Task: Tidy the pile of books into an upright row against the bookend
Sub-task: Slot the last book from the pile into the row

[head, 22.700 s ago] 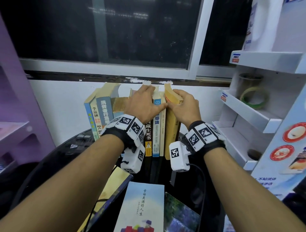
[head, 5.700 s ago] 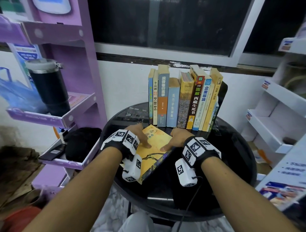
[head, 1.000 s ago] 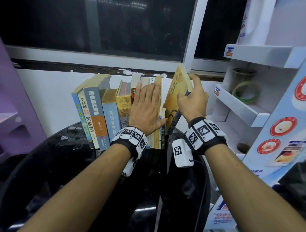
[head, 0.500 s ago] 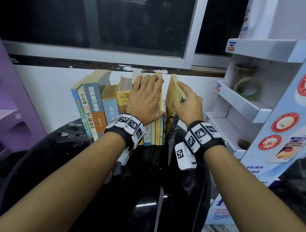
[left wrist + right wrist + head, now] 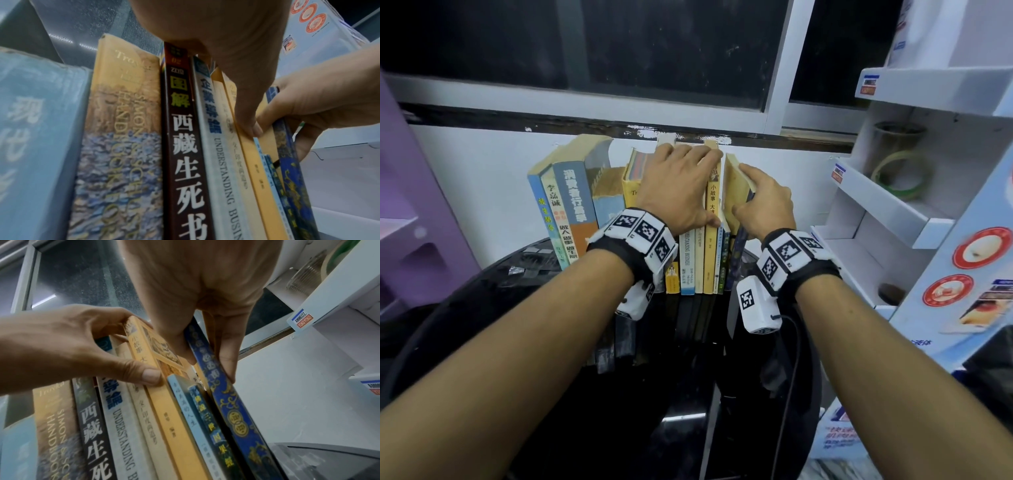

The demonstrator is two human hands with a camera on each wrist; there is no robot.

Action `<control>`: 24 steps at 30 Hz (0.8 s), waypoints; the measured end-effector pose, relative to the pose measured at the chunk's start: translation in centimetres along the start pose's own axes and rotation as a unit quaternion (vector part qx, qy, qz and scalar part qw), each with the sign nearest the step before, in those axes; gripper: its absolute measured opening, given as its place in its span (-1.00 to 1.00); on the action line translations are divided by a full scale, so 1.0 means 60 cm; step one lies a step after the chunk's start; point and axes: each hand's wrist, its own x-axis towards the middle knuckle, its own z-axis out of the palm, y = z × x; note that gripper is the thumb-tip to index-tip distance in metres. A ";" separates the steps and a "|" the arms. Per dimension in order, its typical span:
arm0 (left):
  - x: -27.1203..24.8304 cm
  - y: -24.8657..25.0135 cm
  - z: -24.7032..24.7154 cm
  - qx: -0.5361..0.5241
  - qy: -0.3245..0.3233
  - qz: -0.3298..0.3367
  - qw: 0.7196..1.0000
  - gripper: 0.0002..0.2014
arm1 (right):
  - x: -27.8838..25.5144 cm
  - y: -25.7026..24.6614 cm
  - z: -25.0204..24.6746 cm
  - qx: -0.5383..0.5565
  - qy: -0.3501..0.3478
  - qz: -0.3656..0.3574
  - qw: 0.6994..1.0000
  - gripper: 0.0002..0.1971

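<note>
Pinching the blue-spined book [image 5: 230,404], right hand [image 5: 763,205] fingers [image 5: 226,344] seat it last in the row [image 5: 688,253] at the tabletop's [image 5: 482,308] far edge. Left hand [image 5: 674,188] grips the yellow book [image 5: 164,402], steadying neighbours. Next: press flush. Bookend probably hidden behind; only wrist views show the grips.

A dark window [image 5: 599,51] in a white frame tops a white wall [image 5: 482,164], flanked by purple shelving [image 5: 410,212] and white shelving [image 5: 893,212]
</note>
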 end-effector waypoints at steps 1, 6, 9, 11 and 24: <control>0.000 0.001 0.000 -0.002 -0.002 -0.001 1.000 0.05 | 0.001 -0.001 0.001 0.000 -0.001 -0.002 1.000 -0.38; -0.003 0.003 0.001 -0.006 -0.003 -0.002 1.000 0.03 | 0.002 0.001 0.002 -0.001 -0.008 -0.009 1.000 -0.39; -0.005 0.004 0.000 -0.009 -0.004 -0.001 1.000 0.03 | -0.002 0.006 0.003 -0.012 -0.010 -0.012 1.000 -0.39; -0.007 0.003 -0.002 -0.012 -0.004 -0.002 1.000 0.02 | -0.005 0.007 0.004 -0.020 -0.014 -0.017 1.000 -0.37; -0.008 0.004 -0.002 -0.022 -0.003 -0.004 1.000 -0.02 | 0.011 0.003 0.006 -0.033 -0.029 -0.005 0.999 -0.37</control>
